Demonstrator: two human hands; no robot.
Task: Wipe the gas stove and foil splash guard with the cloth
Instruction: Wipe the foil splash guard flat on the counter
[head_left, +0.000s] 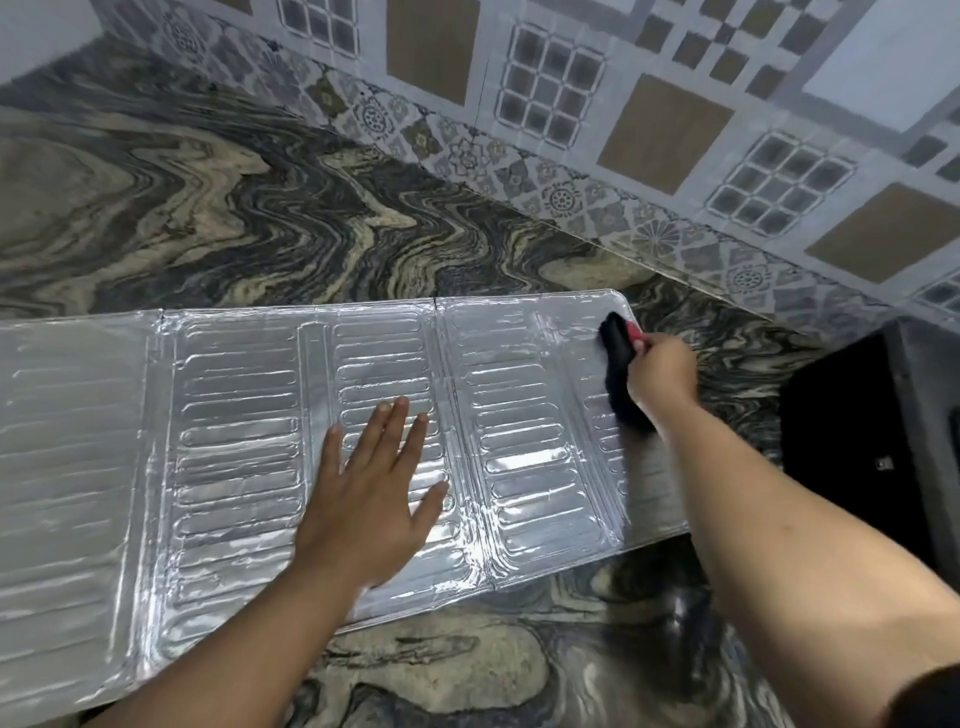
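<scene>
The foil splash guard (234, 415) lies unfolded and flat on the marbled counter, silver with embossed oval ribs. My left hand (374, 493) rests flat on its middle panel, fingers spread, holding nothing. My right hand (662, 369) grips a dark cloth (618, 358) with a red edge and presses it on the guard's far right corner. The black gas stove (857, 441) sits at the right edge, only partly in view.
The swirled grey and beige counter (260, 208) stretches behind and in front of the guard. A patterned tiled wall (623, 104) runs along the back, slanting down to the right.
</scene>
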